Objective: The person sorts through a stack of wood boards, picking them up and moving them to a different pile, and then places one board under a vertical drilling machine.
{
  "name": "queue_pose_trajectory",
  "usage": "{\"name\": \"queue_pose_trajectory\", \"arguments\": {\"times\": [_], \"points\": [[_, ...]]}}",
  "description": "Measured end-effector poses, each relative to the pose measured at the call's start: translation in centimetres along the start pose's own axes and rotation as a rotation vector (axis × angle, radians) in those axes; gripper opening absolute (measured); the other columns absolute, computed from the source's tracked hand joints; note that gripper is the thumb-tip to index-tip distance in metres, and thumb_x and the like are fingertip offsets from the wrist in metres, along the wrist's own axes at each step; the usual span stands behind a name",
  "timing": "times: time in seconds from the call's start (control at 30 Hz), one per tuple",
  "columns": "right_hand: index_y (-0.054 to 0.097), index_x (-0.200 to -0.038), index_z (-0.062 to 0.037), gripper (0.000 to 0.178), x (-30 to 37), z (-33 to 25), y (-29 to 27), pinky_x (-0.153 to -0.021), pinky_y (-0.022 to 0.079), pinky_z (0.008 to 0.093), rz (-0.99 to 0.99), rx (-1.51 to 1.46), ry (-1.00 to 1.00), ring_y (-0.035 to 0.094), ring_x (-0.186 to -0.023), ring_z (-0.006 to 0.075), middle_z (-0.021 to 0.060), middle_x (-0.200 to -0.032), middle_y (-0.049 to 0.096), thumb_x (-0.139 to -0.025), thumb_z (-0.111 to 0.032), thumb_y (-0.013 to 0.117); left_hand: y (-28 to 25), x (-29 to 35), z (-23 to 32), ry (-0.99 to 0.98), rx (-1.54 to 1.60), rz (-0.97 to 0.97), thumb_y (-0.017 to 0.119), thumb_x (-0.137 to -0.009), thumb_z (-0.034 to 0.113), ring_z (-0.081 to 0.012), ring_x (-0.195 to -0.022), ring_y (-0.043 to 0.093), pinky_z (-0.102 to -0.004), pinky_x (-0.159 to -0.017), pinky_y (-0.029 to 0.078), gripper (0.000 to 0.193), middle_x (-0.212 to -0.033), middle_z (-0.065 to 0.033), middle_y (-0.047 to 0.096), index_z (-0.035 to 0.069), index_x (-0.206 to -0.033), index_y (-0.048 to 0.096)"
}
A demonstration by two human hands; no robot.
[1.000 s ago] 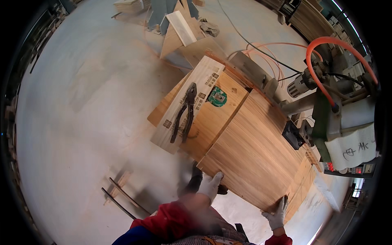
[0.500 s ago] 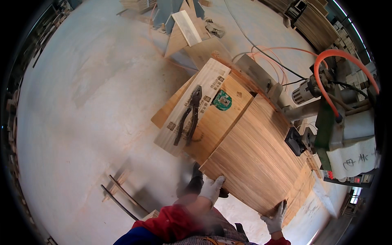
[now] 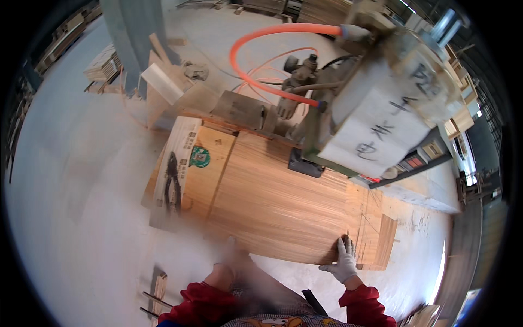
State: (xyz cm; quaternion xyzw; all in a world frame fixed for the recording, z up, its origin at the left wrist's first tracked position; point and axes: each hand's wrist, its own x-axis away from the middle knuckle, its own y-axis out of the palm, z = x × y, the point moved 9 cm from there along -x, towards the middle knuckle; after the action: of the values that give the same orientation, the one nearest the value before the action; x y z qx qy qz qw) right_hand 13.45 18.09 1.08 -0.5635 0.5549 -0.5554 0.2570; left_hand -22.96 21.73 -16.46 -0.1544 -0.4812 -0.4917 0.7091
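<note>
A wood-grain panel (image 3: 278,201) lies flat on a lighter wooden worktop (image 3: 204,188). My right hand (image 3: 343,261), in a pale glove with dark fingertips, rests on the panel's near right corner. Its fingers are stretched out and its thumb is apart. At the panel's near left edge is my left hand (image 3: 231,253), smeared by motion and haze, so its fingers cannot be made out. Dark-handled pliers (image 3: 173,185) lie on a pale printed board (image 3: 185,131) at the worktop's left. Beside them sits a round green item (image 3: 200,156).
A machine with a white, hand-marked cover (image 3: 376,122) stands over the far right edge, its black block (image 3: 305,163) beside the panel. An orange hose (image 3: 234,54) loops from it. A grey metal post (image 3: 133,38) and leaning boards (image 3: 163,84) stand at the far left.
My view has swung right, bringing the machine closer to the middle. My right hand stays at the panel's near right corner. My left hand, clearer before at the panel's edge, is now blurred.
</note>
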Motion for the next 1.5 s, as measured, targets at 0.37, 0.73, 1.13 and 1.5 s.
{"name": "queue_pose_trajectory", "arguments": {"times": [0.37,0.73,1.13,1.5], "points": [[0.025,-0.138,-0.0112,0.108,0.6,0.7,-0.4,-0.107,0.01,0.0462,-0.046,0.022,0.072,0.009,-0.133,0.0336,0.0145,-0.145,0.014,-0.051,-0.051,0.076,4.2,6.4,3.7,-0.166,0.143,-0.078,0.05,-0.087,0.039,-0.031,-0.087,0.057,-0.0461,-0.072,0.047,0.041,-0.102,-0.0118,0.059,0.005,-0.109,0.052],[0.024,-0.138,-0.0155,0.106,1.0,1.3,-0.4,-0.106,0.008,0.0487,-0.058,0.036,0.095,0.007,-0.134,0.0338,0.0156,-0.145,0.013,-0.053,-0.054,0.074,2.1,3.5,2.2,-0.153,0.14,-0.079,0.052,-0.083,0.045,-0.0277,-0.062,0.055,-0.0406,-0.055,0.048,0.042,-0.077,-0.0112,0.055,0.008,-0.104,0.051],[0.022,-0.139,-0.0166,0.105,1.1,1.9,-0.5,-0.106,0.007,0.0501,-0.057,0.038,0.109,0.008,-0.134,0.0325,0.0141,-0.145,0.014,-0.054,-0.054,0.072,2.7,3.7,2.5,-0.173,0.126,-0.071,0.053,-0.084,0.041,-0.0269,-0.072,0.059,-0.0404,-0.06,0.052,0.036,-0.088,-0.0076,0.059,0.011,-0.105,0.052],[0.021,-0.139,-0.0155,0.109,1.2,1.9,-0.2,-0.106,0.006,0.0493,-0.065,0.017,0.117,0.007,-0.134,0.0341,0.0158,-0.145,0.014,-0.051,-0.053,0.074,1.3,2.2,2.0,-0.162,0.102,-0.042,0.056,-0.082,0.043,-0.0273,-0.067,0.059,-0.0411,-0.06,0.053,0.037,-0.081,-0.0095,0.058,0.011,-0.101,0.054]]}}
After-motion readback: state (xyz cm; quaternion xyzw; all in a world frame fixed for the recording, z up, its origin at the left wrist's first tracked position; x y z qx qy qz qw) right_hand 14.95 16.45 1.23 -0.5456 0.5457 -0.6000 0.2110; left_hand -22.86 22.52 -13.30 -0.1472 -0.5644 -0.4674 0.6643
